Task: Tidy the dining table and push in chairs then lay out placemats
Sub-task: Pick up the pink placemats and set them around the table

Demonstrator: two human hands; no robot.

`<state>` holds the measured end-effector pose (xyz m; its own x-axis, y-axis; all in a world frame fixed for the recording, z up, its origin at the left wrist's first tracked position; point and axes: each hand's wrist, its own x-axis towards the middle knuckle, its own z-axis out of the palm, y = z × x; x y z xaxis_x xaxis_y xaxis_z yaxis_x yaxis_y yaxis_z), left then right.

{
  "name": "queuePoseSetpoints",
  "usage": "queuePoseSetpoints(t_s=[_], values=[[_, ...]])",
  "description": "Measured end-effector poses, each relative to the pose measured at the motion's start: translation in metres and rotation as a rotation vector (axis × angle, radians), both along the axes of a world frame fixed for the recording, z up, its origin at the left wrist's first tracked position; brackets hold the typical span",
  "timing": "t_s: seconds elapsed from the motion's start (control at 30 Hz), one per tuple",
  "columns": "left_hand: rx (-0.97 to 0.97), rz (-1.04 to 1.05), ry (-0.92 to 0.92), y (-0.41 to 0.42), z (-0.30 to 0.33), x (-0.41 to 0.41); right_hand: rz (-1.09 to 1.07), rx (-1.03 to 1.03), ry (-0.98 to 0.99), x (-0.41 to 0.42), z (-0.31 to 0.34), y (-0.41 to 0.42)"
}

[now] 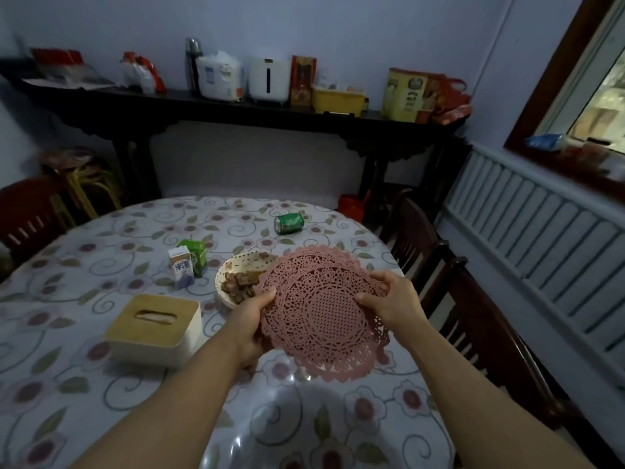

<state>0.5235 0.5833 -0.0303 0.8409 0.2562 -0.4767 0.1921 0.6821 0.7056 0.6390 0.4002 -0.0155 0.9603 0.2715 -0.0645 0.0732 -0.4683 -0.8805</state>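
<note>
I hold a stack of round pink lace-cut placemats (324,316), thin and floppy with scalloped rims, just right of the frame's centre and tilted above the table. My left hand (252,324) curls round their left rim, thumb on top and fingers underneath; my right hand (394,299) pinches the upper right rim, thumb lying across the perforated face. At least two mats show, their edges fanned apart at the top and at the bottom. Their upper left edge overlaps a shallow cream patterned plate of brown food scraps (236,282). Further left lies a rounded white tissue box with a pale wooden lid (155,328), and above it a small white milk carton (182,271) touches a green packet (195,253). A green drink can (289,223) lies on its side toward the top centre. The round table with a floral cloth under glossy clear plastic (84,384) has bare room at the bottom of the frame. Dark wooden slatted chairs (473,316) stand close along its right edge.
</note>
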Motion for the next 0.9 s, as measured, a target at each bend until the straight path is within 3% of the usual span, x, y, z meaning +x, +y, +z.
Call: queuePoseSetpoints(t_s=[0.3, 0.5, 0.63, 0.73, 0.9], values=[[0.367, 0.045, 0.127, 0.007, -0.019, 0.081, -0.019, -0.27, -0.236, 0.067, -0.021, 0.009], [0.469, 0.154, 0.273, 0.023, -0.059, 0.17, -0.016, -0.395, -0.207, 0.158, -0.06, 0.014], [0.443, 0.229, 0.333, 0.041, -0.093, 0.229, -0.001, -0.323, -0.005, 0.234, -0.087, 0.006], [0.442, 0.299, 0.369, 0.053, -0.12, 0.276, -0.084, -0.16, 0.175, 0.295, -0.112, 0.008], [0.622, 0.424, 0.463, 0.065, -0.137, 0.323, -0.242, 0.116, 0.307, 0.377, -0.143, 0.037]])
